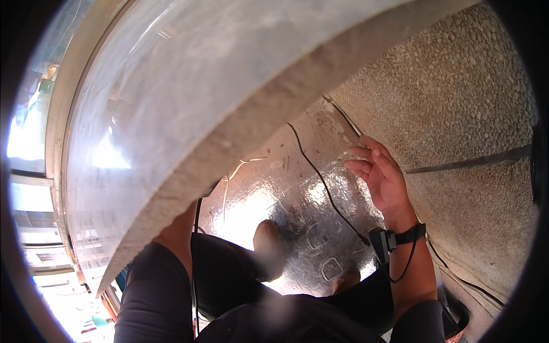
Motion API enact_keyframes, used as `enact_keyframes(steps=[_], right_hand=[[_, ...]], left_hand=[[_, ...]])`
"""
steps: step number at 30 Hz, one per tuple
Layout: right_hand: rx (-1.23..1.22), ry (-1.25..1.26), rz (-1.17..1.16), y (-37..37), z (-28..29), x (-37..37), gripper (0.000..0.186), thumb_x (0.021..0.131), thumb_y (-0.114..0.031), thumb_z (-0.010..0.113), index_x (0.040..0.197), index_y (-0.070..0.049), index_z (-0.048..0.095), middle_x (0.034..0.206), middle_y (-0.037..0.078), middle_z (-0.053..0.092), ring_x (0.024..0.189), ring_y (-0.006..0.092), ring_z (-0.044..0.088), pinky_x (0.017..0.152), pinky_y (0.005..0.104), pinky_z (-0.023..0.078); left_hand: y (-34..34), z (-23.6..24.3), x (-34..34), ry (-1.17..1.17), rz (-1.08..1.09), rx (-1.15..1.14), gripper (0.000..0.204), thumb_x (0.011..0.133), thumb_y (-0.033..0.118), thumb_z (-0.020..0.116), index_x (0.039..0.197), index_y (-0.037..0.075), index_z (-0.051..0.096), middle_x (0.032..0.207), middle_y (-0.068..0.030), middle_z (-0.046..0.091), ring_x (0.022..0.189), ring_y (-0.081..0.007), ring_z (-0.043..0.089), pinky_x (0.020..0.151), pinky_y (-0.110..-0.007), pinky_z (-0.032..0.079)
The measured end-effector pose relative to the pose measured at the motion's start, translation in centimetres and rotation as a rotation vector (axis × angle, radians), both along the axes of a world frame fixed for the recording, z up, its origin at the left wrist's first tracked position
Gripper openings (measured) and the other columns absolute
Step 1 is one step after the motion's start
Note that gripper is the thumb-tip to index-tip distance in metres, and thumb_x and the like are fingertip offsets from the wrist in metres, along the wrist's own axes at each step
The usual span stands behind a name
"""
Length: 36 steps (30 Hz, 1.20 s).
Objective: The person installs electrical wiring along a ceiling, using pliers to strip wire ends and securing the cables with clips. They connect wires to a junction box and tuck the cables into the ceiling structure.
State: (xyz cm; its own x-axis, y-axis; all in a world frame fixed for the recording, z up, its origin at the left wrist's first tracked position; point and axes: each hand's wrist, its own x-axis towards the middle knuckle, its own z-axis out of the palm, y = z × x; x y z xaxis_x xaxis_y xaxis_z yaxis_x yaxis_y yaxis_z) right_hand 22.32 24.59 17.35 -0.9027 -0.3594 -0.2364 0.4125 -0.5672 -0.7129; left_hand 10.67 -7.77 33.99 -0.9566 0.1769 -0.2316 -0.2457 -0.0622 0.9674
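A large translucent curved panel with a thick, dusty edge spans the upper left. My left forearm reaches up under its lower edge, where the panel hides my left hand; what it touches or holds cannot be seen. My right hand is open, palm partly turned up and fingers loosely curved apart, beside a thin dark rod or cable. I cannot tell whether a fingertip touches it. A black device with a strap is on my right wrist, with a cord hanging from it.
A shiny silver, wrinkled surface lies around my feet, crossed by a black cable and pale wires. A pebbled wall or slab with a dark groove borders the right. A window frame runs down the far left.
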Motion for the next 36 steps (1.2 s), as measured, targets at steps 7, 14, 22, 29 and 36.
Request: enact_keyframes(steps=[7, 14, 22, 29, 36], right_hand=[[0.004, -0.026, 0.007, 0.0, -0.2, -0.1, 0.046, 0.098, -0.028, 0.052, 0.137, -0.004, 0.046, 0.123, 0.015, 0.061, 0.106, 0.0275, 0.064, 0.098, 0.0389, 0.046], [-0.002, -0.021, -0.016, 0.0, -0.9, -0.1, 0.045, 0.097, -0.025, 0.052, 0.136, -0.004, 0.047, 0.123, 0.015, 0.061, 0.106, 0.028, 0.065, 0.097, 0.0388, 0.047], [-0.038, -0.051, -0.051, -0.8, -0.4, -0.5, 0.045, 0.092, -0.018, 0.058, 0.131, 0.003, 0.05, 0.115, 0.016, 0.061, 0.108, 0.027, 0.059, 0.093, 0.0436, 0.051], [0.008, -0.031, -0.013, -0.9, -1.3, -0.5, 0.046, 0.095, -0.02, 0.052, 0.136, -0.002, 0.047, 0.12, 0.014, 0.062, 0.104, 0.0278, 0.065, 0.096, 0.0384, 0.047], [0.022, -0.023, 0.025, -1.1, -1.1, -0.5, 0.044, 0.095, -0.019, 0.051, 0.136, -0.004, 0.047, 0.12, 0.014, 0.062, 0.103, 0.0278, 0.066, 0.096, 0.039, 0.047]], left_hand=[[1.1, -0.8, 0.2, -0.05, 0.017, 0.282, 0.021, 0.092, 0.01, 0.054, 0.11, 0.0, 0.058, 0.091, -0.0115, 0.066, 0.076, -0.0178, 0.06, 0.062, -0.03, 0.048], [0.3, -1.3, -0.3, 0.026, -0.022, 0.164, 0.019, 0.094, 0.016, 0.056, 0.108, 0.004, 0.059, 0.088, -0.0063, 0.063, 0.071, -0.0115, 0.056, 0.055, -0.026, 0.043], [-0.5, -5.1, -1.5, 0.08, 0.21, -0.127, 0.02, 0.092, 0.016, 0.059, 0.107, 0.003, 0.059, 0.082, -0.0013, 0.059, 0.065, -0.0073, 0.048, 0.051, -0.024, 0.038], [-0.3, -3.8, -0.5, 0.203, 0.231, -0.419, 0.027, 0.091, 0.016, 0.06, 0.114, 0.002, 0.059, 0.077, -0.0009, 0.057, 0.062, -0.0095, 0.049, 0.051, -0.028, 0.039], [-1.0, -1.0, -0.8, 0.333, 0.249, -1.151, 0.038, 0.091, 0.022, 0.061, 0.125, 0.004, 0.059, 0.071, -0.0056, 0.057, 0.059, -0.0134, 0.053, 0.054, -0.036, 0.044]])
